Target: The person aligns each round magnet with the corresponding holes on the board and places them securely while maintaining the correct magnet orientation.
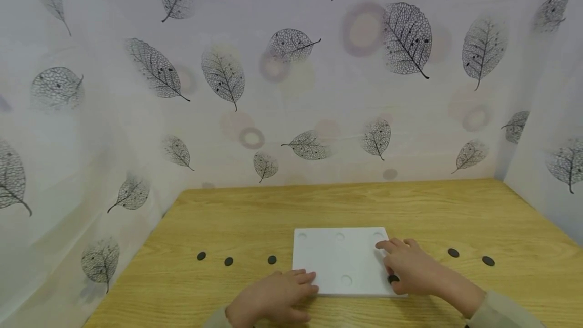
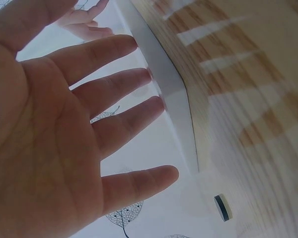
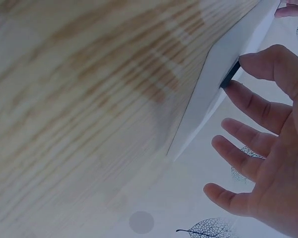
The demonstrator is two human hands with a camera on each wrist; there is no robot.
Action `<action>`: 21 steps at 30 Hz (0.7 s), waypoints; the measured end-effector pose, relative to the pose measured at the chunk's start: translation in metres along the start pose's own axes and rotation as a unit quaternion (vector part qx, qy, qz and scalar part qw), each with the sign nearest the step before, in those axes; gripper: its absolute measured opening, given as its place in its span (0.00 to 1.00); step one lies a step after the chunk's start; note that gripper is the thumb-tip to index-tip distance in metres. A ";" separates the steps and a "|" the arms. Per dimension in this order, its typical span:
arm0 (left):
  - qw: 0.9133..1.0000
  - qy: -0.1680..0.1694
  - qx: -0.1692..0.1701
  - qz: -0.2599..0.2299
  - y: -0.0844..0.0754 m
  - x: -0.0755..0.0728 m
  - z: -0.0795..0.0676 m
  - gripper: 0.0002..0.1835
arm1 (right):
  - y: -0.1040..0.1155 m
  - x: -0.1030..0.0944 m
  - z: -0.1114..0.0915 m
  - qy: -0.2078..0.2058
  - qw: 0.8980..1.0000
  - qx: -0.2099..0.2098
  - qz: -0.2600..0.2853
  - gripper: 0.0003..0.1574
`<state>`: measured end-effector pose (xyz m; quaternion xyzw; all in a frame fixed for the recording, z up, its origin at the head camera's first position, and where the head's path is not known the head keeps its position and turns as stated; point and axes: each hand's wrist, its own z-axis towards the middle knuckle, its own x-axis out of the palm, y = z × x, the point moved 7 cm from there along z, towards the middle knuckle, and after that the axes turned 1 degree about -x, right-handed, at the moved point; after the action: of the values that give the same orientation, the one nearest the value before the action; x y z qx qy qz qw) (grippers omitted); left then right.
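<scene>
A white rectangular board [image 1: 337,259] with shallow round recesses lies on the table. At its front left corner my left hand [image 1: 284,292] rests, fingers straight and spread, the fingertips [image 2: 151,101] right at the edge. Over the right side of the board, my right hand [image 1: 412,267] pinches a small black disc [image 3: 230,74] between thumb and index finger. The disc's lower edge is right at the board's surface, near the front right corner. The other fingers of that hand are spread and hold nothing. Three recesses show along the far edge and one at the front middle.
Left of the board lie three black discs, the nearest one a disc [image 1: 272,260] close to its edge. Two more, a disc [image 1: 453,252] and a disc [image 1: 488,261], lie to the right. A leaf-patterned curtain [image 1: 291,90] encloses the wooden table [image 1: 237,206].
</scene>
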<state>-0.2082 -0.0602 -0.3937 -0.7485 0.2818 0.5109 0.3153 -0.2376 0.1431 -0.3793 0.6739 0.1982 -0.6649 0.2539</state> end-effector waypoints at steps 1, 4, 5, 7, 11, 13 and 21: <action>1.000 -0.003 0.001 0.003 0.000 0.000 0.000 0.25 | 0.000 0.000 0.000 -0.001 1.000 -0.001 -0.001 0.18; 1.000 -0.007 -0.005 0.004 -0.001 -0.001 -0.001 0.25 | 0.000 -0.001 0.000 -0.006 1.000 -0.005 -0.005 0.18; 1.000 -0.007 -0.005 0.006 -0.001 -0.001 -0.001 0.25 | 0.000 -0.001 0.000 -0.008 1.000 -0.005 -0.005 0.18; 1.000 -0.008 -0.008 0.006 -0.002 -0.002 -0.001 0.25 | 0.000 -0.001 0.000 -0.009 1.000 -0.007 -0.008 0.18; 1.000 -0.007 -0.010 0.006 -0.002 -0.003 -0.001 0.25 | -0.001 -0.001 -0.001 -0.012 1.000 -0.009 -0.009 0.18; 1.000 -0.007 -0.010 0.004 -0.003 -0.003 -0.002 0.25 | -0.001 -0.001 -0.001 -0.013 1.000 -0.008 -0.009 0.18; 1.000 0.001 0.003 0.003 -0.002 -0.002 0.000 0.25 | -0.002 0.001 -0.001 -0.002 1.000 -0.001 -0.003 0.18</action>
<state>-0.2068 -0.0586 -0.3915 -0.7473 0.2855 0.5102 0.3157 -0.2381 0.1455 -0.3809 0.6719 0.2005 -0.6666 0.2529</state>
